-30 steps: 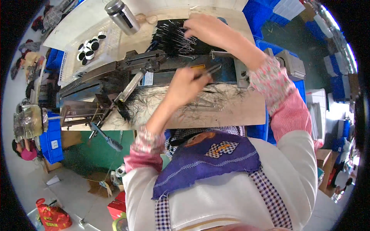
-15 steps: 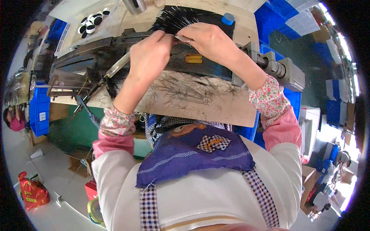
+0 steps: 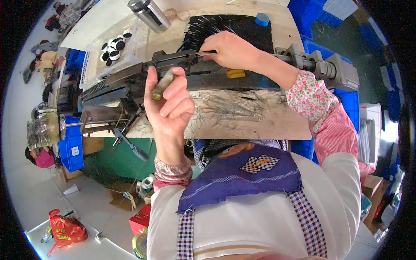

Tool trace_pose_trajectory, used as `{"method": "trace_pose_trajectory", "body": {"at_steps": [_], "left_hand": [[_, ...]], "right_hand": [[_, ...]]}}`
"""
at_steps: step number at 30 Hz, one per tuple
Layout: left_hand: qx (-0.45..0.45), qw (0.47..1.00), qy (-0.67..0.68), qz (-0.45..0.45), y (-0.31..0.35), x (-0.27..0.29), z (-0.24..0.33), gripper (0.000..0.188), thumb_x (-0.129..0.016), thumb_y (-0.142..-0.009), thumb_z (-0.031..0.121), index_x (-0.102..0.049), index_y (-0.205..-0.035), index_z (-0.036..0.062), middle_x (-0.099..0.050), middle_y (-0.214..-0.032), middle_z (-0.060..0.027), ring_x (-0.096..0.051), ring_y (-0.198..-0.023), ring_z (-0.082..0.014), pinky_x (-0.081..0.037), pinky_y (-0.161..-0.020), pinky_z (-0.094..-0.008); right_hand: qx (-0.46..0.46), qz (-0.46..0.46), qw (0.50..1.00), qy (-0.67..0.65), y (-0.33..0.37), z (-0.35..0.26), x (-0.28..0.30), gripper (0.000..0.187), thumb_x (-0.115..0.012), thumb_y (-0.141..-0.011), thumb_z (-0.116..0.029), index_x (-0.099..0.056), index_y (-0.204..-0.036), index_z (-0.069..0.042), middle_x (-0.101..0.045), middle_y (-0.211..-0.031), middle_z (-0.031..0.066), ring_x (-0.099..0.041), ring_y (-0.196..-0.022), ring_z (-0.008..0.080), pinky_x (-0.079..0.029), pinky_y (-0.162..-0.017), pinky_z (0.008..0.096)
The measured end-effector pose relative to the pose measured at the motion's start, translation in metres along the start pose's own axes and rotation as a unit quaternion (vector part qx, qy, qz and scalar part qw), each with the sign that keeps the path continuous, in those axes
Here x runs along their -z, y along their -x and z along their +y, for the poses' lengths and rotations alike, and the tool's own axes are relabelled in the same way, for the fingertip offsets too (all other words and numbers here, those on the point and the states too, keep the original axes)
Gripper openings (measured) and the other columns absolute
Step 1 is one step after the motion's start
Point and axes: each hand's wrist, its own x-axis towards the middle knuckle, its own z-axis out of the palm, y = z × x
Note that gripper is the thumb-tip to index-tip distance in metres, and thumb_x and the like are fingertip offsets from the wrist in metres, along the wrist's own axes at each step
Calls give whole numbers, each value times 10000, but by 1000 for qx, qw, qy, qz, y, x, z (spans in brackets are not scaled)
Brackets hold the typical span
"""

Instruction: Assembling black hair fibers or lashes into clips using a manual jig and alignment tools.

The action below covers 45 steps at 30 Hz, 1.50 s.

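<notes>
Left hand (image 3: 170, 102) at centre, curled around one small cylindrical tool (image 3: 162, 85). Right hand (image 3: 229, 48) upper centre, pinching one thin wire (image 3: 200, 53) against the metal machine (image 3: 173, 71) on the tabletop (image 3: 277, 123).

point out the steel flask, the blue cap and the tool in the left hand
steel flask (image 3: 149, 14), head view, middle of its body
blue cap (image 3: 261, 19), head view, its top
tool (image 3: 162, 85), head view, handle between the left hand's fingers

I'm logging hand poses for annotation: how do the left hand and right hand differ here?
The left hand is raised above the bench, gripping a small cylindrical tool; the right hand reaches further out, pinching something thin at the dark metal machine. The left hand shows its palm side, the right hand its back. Both wear floral cuffs.
</notes>
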Motion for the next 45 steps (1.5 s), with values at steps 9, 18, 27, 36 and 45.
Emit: {"method": "trace_pose_trajectory", "body": {"at_steps": [9, 18, 27, 36, 45], "left_hand": [[-298, 512, -779, 206, -27, 107, -26, 283, -629, -852, 157, -508, -1032, -24, -580, -677, -86, -553, -518, -233, -444, -492, -326], [-388, 697, -462, 387, 97, 138, 70, 444, -541, -928, 442, -623, -797, 26, -546, -592, -27, -427, -431, -70, -294, -389, -218], [-401, 687, -472, 379, 71, 122, 71, 265, -485, -980, 236, -569, -877, 7, -443, -578, 9, -327, -416, -67, -222, -370, -243], [-103, 832, -544, 28, -31, 25, -60, 236, -504, -969, 242, -525, -844, 43, -353, -570, 62, -277, -419, -34, -183, -374, -208], [-124, 894, -395, 170, -87, 59, -57, 216, -495, -966, 225, -508, -828, 59, -371, -583, 53, -310, -418, -68, -216, -395, -238]], "right_hand": [[-11, -6, 1000, 19, -7, -7, -2, 171, -645, -774, -186, -692, -878, -59, -657, -849, 150, -631, -853, 331, -499, -773, 444], [-92, -52, 972, 212, 81, -26, -29, 243, -560, -794, -70, -538, -1036, -62, -520, -964, 112, -612, -870, 294, -544, -664, 400], [-149, -70, 973, 161, 90, 18, -31, 199, -575, -893, -202, -480, -935, -33, -556, -929, 165, -598, -819, 362, -506, -661, 440], [-124, -87, 988, 5, 137, -30, 24, 289, -569, -898, -303, -516, -862, -21, -563, -784, 181, -582, -780, 381, -464, -668, 459], [-192, -195, 962, -16, 170, -43, 50, 266, -539, -909, -354, -551, -950, -92, -604, -784, 187, -604, -781, 386, -461, -669, 482]]}}
